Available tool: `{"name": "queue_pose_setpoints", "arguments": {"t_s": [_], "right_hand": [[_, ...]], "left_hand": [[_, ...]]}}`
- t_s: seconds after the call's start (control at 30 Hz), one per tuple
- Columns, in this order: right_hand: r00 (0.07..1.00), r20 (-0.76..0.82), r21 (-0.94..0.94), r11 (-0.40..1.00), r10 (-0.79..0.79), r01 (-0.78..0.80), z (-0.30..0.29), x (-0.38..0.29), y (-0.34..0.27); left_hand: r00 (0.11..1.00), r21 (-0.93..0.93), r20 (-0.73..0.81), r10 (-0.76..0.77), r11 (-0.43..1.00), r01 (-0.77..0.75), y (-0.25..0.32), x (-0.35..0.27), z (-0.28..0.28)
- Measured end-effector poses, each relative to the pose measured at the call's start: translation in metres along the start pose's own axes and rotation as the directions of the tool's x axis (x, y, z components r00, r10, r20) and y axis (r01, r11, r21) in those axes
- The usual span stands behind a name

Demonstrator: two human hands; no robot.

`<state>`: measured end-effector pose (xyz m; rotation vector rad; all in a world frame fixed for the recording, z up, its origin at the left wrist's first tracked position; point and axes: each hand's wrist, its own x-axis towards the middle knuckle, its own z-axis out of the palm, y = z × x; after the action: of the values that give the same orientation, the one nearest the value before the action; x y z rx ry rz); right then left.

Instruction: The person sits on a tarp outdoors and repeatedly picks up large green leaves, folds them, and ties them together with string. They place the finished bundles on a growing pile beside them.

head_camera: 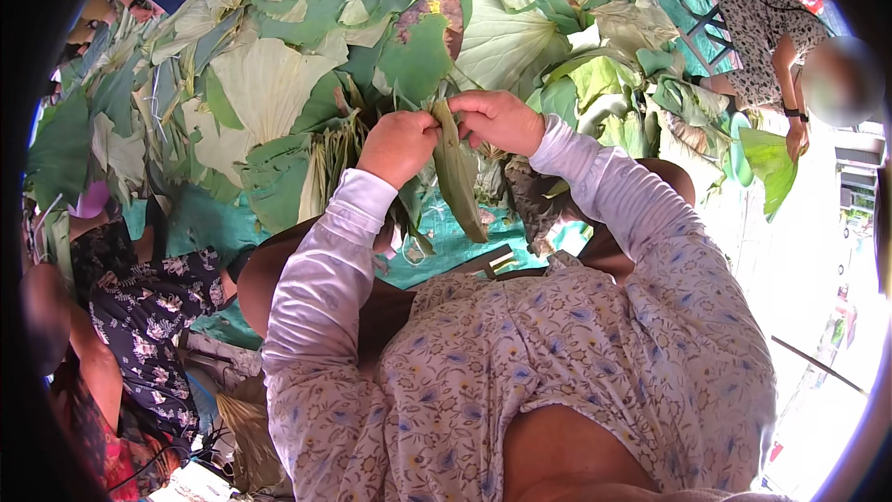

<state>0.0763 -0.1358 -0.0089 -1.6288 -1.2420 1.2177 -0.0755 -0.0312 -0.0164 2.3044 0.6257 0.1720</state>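
Observation:
Between my two hands hangs a folded lotus leaf [456,171], long and narrow, dull olive green, its tip pointing down toward my lap. My left hand [401,145] pinches its upper end from the left, thumb and fingers together. On the other side, the thumb and index finger of my right hand [503,120] hold the same upper end. Just beyond my hands rises a large heap of lotus leaves [272,87], some fresh green, others pale or wilted. A bundle of folded leaves [338,160] with crinkled edges stands beside my left hand. A dark, withered leaf [533,199] droops below my right hand.
Green tarpaulin [498,226] covers the ground under the heap. At left sits a person in a dark floral dress [150,321]. Another person at right, in patterned clothing [756,49], holds a green leaf [769,167]. White string [157,101] lies among the leaves.

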Motion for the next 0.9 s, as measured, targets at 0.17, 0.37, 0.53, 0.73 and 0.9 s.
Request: {"name": "queue_pose_setpoints", "arguments": {"t_s": [0.17,0.37,0.53,0.73,0.9], "right_hand": [[0.819,0.035,-0.736,0.540,-0.573,0.409,-0.001,0.000,0.006],[0.912,0.272,-0.673,0.617,-0.308,0.409,0.004,0.006,0.000],[0.865,0.465,-0.608,0.644,-0.186,0.465,0.003,-0.004,0.016],[0.839,0.532,-0.598,0.650,-0.116,0.470,0.007,-0.005,0.023],[0.934,0.356,-0.777,0.542,-0.042,0.320,-0.002,-0.010,0.021]], "left_hand": [[0.994,0.068,0.097,0.054,0.996,-0.061,0.005,0.002,-0.003],[0.983,0.384,-0.168,0.067,0.923,0.002,-0.005,-0.031,-0.071],[0.890,-0.308,-0.359,-0.280,0.936,0.170,-0.046,-0.087,-0.152],[0.681,-0.194,-0.320,-0.658,0.749,0.633,-0.258,-0.183,-0.097],[0.833,-0.006,-0.317,-0.454,0.879,0.477,-0.310,-0.125,-0.011]]}}
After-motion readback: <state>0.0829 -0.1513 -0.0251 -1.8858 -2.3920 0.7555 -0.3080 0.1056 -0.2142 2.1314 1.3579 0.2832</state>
